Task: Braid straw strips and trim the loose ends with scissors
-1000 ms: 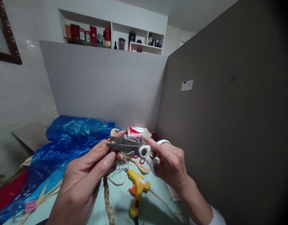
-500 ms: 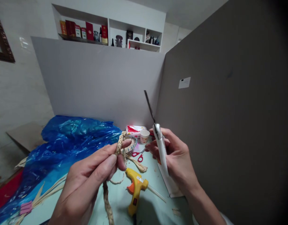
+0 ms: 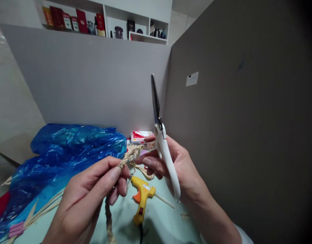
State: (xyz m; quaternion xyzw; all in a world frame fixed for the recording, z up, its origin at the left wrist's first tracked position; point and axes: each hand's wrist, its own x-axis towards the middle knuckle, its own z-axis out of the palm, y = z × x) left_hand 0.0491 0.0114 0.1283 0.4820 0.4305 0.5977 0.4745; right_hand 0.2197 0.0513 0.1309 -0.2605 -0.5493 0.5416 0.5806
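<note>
My left hand (image 3: 102, 184) pinches a braided straw cord (image 3: 129, 156) between thumb and fingers; its tail hangs down below the hand. My right hand (image 3: 168, 166) holds a pair of white-handled scissors (image 3: 167, 159), the dark blades pointing up and away from the braid. The fingertips of that hand are close to the braid's far end; whether they touch it I cannot tell. Below the hands a yellow glue gun (image 3: 143, 196) lies on the pale green table (image 3: 125, 227), a glue stick poking out of its back.
Crumpled blue plastic (image 3: 77, 149) covers the left side. Straw strips in a pink clip (image 3: 16, 229) lie at lower left. Behind the hands are a red and white packet (image 3: 141, 136) and a paper cup (image 3: 151, 145). Grey panels (image 3: 107, 81) stand behind and to the right.
The scissors have turned, so more of the blades and handle shows. My right hand has come nearer the braid, which now leans to the right. The whole view has shifted somewhat.
</note>
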